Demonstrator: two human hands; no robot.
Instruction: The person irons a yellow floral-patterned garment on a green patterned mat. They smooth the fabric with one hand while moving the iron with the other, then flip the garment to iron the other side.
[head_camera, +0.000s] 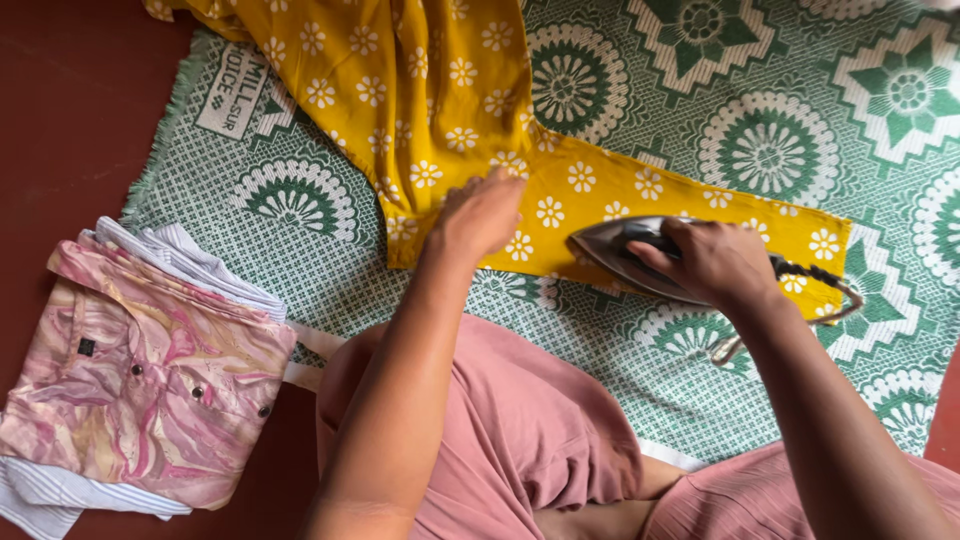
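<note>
A yellow garment with white flowers (420, 90) lies spread on a green and white patterned cloth (760, 140). My left hand (480, 215) presses flat on the garment's sleeve part, fingers together. Closed around the handle of a metal clothes iron (620, 255), my right hand (715, 260) keeps the iron resting on the yellow sleeve, just right of my left hand. The iron's braided cord (810, 272) trails off to the right behind my wrist.
A stack of folded clothes, topped by a pink marbled shirt (140, 380), sits on the dark red floor (60, 120) at the left. My knees in pink fabric (520, 430) fill the lower middle, over the cloth's near edge.
</note>
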